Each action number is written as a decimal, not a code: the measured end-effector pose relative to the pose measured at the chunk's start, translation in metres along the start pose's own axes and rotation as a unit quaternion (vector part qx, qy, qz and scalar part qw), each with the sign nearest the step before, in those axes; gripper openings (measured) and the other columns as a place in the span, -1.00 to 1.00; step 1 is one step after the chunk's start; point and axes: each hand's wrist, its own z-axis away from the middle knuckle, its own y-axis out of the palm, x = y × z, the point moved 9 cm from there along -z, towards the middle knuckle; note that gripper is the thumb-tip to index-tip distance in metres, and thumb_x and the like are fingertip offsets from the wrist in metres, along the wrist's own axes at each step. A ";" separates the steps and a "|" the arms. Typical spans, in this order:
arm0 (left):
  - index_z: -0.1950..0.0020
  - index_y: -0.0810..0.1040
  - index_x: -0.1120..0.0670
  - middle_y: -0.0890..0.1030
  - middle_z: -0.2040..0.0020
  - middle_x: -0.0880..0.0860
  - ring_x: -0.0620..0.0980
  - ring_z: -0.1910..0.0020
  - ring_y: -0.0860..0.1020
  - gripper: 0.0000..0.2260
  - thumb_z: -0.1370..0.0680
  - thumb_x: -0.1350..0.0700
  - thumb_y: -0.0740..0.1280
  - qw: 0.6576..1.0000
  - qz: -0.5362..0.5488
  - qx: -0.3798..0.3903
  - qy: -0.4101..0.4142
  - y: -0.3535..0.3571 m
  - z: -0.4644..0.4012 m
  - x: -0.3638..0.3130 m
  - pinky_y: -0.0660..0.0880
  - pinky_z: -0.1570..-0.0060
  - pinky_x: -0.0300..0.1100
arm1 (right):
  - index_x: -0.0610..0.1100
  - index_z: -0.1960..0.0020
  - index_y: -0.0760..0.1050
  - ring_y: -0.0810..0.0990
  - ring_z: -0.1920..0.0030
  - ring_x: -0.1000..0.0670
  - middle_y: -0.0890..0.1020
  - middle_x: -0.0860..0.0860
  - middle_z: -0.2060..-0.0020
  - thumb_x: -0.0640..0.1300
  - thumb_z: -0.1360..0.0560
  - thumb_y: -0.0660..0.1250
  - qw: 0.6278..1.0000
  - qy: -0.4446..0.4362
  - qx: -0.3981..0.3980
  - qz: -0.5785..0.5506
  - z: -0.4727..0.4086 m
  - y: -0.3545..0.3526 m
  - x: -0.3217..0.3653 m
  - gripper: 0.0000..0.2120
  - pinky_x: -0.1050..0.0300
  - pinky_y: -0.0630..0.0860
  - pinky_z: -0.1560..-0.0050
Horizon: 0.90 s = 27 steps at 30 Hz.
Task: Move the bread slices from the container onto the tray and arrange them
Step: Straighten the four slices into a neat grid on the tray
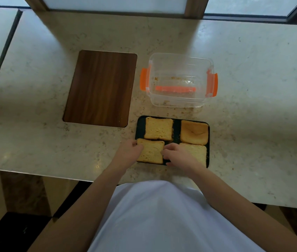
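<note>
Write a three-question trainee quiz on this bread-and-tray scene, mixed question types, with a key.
1. Count: how many slices lie on the tray?
2. True or false: the container still holds a slice.
3. Choose one: which slice do both hands touch? A) far left B) far right C) near left D) near right

Key
1. Four: far left, far right, near left, near right.
2. False; only crumbs show inside it.
3. C: the left hand is at its left edge and the right hand at its right edge.
</note>
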 end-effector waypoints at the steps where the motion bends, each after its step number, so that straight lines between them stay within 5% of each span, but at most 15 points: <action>1: -0.22 0.58 0.12 0.50 0.27 -0.04 -0.08 0.29 0.47 -0.72 -0.57 0.07 0.24 1.000 -0.006 -0.003 -0.002 0.001 -0.001 -0.001 0.31 0.32 -0.22 | -0.03 -0.36 0.47 0.60 -0.08 0.06 0.59 0.04 -0.16 0.05 -0.56 0.33 1.000 -0.002 -0.003 0.010 0.001 0.001 -0.001 -0.61 -0.05 0.61 -0.18; 4: -0.52 0.34 0.13 0.47 0.18 -0.19 -0.27 0.25 0.43 -0.50 -0.59 0.04 0.25 1.000 -0.019 -0.008 -0.008 0.003 -0.002 -0.004 0.31 0.34 -0.32 | -0.04 -0.37 0.48 0.59 -0.08 0.07 0.60 0.06 -0.13 0.06 -0.56 0.33 1.000 -0.003 -0.009 0.019 0.003 0.000 -0.003 -0.58 -0.08 0.60 -0.20; 11: -0.53 0.33 0.10 0.44 0.19 -0.23 -0.28 0.30 0.38 -0.50 -0.59 0.02 0.25 0.999 -0.034 0.035 0.005 0.023 0.000 -0.009 0.34 0.32 -0.35 | -0.05 -0.34 0.49 0.61 -0.06 0.05 0.59 0.09 -0.10 0.04 -0.56 0.34 1.000 0.005 -0.020 0.004 0.004 -0.015 -0.014 -0.62 -0.09 0.61 -0.19; 17: -0.51 0.32 0.09 0.44 0.13 -0.19 -0.25 0.24 0.41 -0.52 -0.60 0.02 0.26 0.999 -0.018 0.047 0.005 0.023 -0.007 -0.016 0.35 0.29 -0.31 | -0.03 -0.25 0.50 0.60 -0.08 0.07 0.61 0.02 -0.14 -0.04 -0.60 0.31 0.999 -0.005 -0.040 -0.030 0.000 -0.030 -0.007 -0.76 0.14 0.63 0.02; 20: -0.49 0.34 0.05 0.52 -0.15 -0.06 -0.13 0.01 0.49 -0.56 -0.62 0.03 0.26 0.999 0.009 0.051 0.011 0.016 -0.013 -0.026 0.50 -0.04 -0.11 | -0.09 -0.39 0.45 0.58 -0.12 0.05 0.57 0.00 -0.21 -0.09 -0.61 0.29 0.996 -0.016 -0.062 -0.055 -0.005 -0.038 0.005 -0.64 0.20 0.60 0.08; 22: -0.50 0.33 0.04 0.48 -0.23 -0.04 -0.07 -0.09 0.47 -0.56 -0.62 0.03 0.25 0.998 0.027 0.054 0.010 0.014 -0.018 -0.033 0.48 -0.13 -0.04 | -0.10 -0.43 0.41 0.57 -0.12 0.05 0.54 0.01 -0.23 -0.09 -0.60 0.30 0.996 -0.014 -0.066 -0.064 -0.009 -0.039 0.011 -0.59 0.16 0.60 0.05; 25: -0.47 0.38 0.04 0.50 -0.03 -0.15 -0.15 0.03 0.48 -0.59 -0.61 0.06 0.25 0.998 0.052 0.043 0.009 0.012 -0.026 -0.042 0.48 0.07 -0.14 | -0.11 -0.45 0.39 0.55 -0.15 0.00 0.53 0.02 -0.24 -0.09 -0.58 0.31 0.995 -0.014 -0.088 -0.053 -0.017 -0.044 0.019 -0.55 -0.04 0.59 -0.20; 27: -0.51 0.34 0.04 0.52 -0.05 -0.08 -0.08 0.01 0.50 -0.54 -0.60 0.03 0.25 0.998 0.053 0.042 -0.008 0.012 -0.032 -0.043 0.51 -0.06 -0.05 | -0.11 -0.45 0.40 0.53 -0.23 -0.04 0.54 -0.02 -0.29 -0.10 -0.57 0.32 0.994 -0.015 -0.097 -0.041 -0.021 -0.046 0.023 -0.55 -0.12 0.54 -0.29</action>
